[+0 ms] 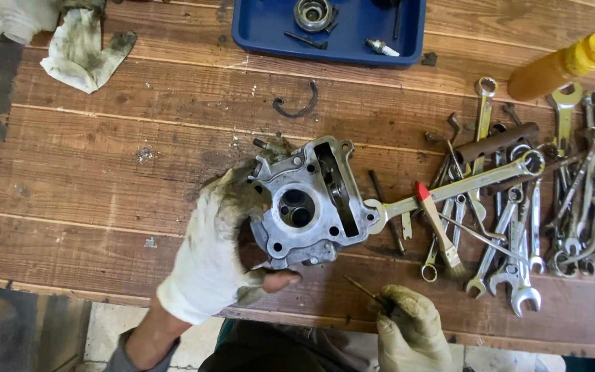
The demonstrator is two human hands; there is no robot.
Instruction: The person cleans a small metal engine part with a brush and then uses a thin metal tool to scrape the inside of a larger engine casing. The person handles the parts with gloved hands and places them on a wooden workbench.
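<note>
Our gloved left hand (208, 265) grips the grey cast-aluminium cylinder head (308, 203), tilted above the wooden counter (105, 179). Nearer us than it, our right hand (408, 327) pinches a thin dark pin (365, 291). With oily gloves, we judge the head could slip.

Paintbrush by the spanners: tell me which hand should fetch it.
Probably the right hand: it is nearer the paintbrush, pinching only a thin tool, while the left hand holds the cylinder head.

L hand (218, 241) gloved, clamped — R hand (411, 324) pinching, low.
</note>
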